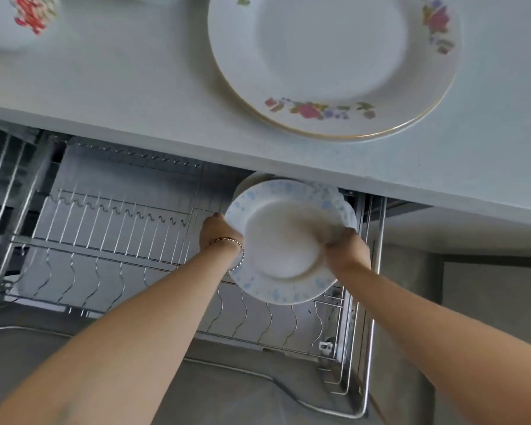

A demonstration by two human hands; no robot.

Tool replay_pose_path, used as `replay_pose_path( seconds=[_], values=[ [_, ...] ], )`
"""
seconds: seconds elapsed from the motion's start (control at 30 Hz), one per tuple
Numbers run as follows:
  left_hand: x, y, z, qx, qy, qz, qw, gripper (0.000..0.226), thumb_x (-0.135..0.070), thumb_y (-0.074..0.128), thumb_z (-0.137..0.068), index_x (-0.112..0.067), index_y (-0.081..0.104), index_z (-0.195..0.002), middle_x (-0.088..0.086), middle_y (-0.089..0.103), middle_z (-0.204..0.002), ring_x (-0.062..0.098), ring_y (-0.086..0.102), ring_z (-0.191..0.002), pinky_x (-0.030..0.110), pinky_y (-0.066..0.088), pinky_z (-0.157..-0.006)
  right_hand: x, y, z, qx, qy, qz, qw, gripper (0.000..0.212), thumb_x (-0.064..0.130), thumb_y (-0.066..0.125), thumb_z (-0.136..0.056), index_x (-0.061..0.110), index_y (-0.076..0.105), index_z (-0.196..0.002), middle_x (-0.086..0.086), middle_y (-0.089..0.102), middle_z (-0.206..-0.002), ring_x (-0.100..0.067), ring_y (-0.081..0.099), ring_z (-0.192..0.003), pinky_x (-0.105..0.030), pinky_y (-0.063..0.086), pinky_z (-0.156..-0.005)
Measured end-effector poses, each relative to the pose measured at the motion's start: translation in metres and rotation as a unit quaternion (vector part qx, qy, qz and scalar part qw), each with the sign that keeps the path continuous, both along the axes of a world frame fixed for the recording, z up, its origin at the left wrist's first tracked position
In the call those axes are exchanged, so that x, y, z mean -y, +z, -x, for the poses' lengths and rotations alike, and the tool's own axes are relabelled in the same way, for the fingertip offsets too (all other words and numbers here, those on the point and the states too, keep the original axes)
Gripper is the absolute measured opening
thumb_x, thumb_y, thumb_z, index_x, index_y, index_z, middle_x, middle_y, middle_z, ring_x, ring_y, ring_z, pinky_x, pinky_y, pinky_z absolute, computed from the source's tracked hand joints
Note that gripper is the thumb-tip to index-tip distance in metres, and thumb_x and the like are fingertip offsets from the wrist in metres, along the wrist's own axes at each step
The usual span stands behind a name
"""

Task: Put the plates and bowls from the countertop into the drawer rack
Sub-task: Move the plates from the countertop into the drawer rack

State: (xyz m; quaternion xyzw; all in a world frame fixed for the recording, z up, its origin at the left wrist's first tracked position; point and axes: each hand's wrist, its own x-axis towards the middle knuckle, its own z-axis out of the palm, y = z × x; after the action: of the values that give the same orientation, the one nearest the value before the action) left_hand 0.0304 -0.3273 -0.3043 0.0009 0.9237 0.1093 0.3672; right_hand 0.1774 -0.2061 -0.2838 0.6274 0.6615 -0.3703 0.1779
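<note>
Dish [28, 16]: white, red flowers, blurry, far left on the speckled table [135, 102].
Rack [105, 234]: shiny wire, wavy prongs, under the table.
Left hand [219, 237]: holds the blue-dotted plate [285, 246] by its left edge; fingers hidden.
Plate: round, white, tilted over the rack's right end.
Right hand [347, 250]: fingers curled on its right edge.
Flower plate [334, 62]: big, gold rim, flat on the table.

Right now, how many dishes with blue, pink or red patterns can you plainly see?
Blue-speckled plate: 1
Pink-flowered plate: 1
Red-flowered dish: 1
Total: 3 plainly seen
</note>
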Motion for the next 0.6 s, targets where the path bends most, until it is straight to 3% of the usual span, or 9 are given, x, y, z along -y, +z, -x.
replay_pose_path(
  seconds=[0.2,0.3,0.47,0.6],
  values=[
    [-0.017,-0.012,-0.015,-0.032,0.023,0.000,0.999,0.038,0.001,0.053,-0.085,-0.001,0.052,-0.122,0.016,0.052,-0.131,0.035,0.056,-0.119,0.037,0.046,-0.096,-0.002,-0.015,0.002,0.017,-0.017,-0.038,0.999,0.046,-0.001,0.043,-0.088,-0.004,0.036,-0.134,-0.022,0.043,-0.137,-0.037,0.044,-0.127,-0.040,0.040,-0.102],
    [-0.017,-0.012,-0.019,-0.027,0.052,-0.023,0.998,0.040,0.001,0.047,-0.087,-0.004,0.051,-0.126,0.015,0.051,-0.133,0.035,0.055,-0.119,0.037,0.045,-0.096,0.005,-0.017,0.003,0.020,-0.013,-0.058,0.998,0.058,0.000,0.042,-0.089,0.000,0.023,-0.144,-0.019,0.035,-0.143,-0.035,0.036,-0.132,-0.040,0.036,-0.107],
    [0.001,-0.013,-0.031,0.002,0.055,-0.114,0.992,0.062,-0.002,0.047,-0.087,-0.015,0.032,-0.145,0.009,0.040,-0.147,0.029,0.045,-0.131,0.034,0.037,-0.106,0.019,-0.014,0.004,-0.014,0.018,-0.057,0.998,0.069,0.000,0.039,-0.087,-0.002,0.007,-0.148,-0.016,0.018,-0.153,-0.030,0.015,-0.142,-0.035,0.023,-0.116],
    [0.005,-0.012,-0.044,0.051,0.117,-0.176,0.976,0.072,0.008,0.045,-0.080,-0.014,0.027,-0.146,0.010,0.038,-0.148,0.028,0.040,-0.134,0.038,0.032,-0.113,0.014,-0.014,0.005,-0.031,-0.063,-0.031,0.997,0.070,0.000,0.039,-0.086,0.002,0.008,-0.150,-0.014,0.022,-0.152,-0.030,0.019,-0.142,-0.038,0.025,-0.117]
  ],
)
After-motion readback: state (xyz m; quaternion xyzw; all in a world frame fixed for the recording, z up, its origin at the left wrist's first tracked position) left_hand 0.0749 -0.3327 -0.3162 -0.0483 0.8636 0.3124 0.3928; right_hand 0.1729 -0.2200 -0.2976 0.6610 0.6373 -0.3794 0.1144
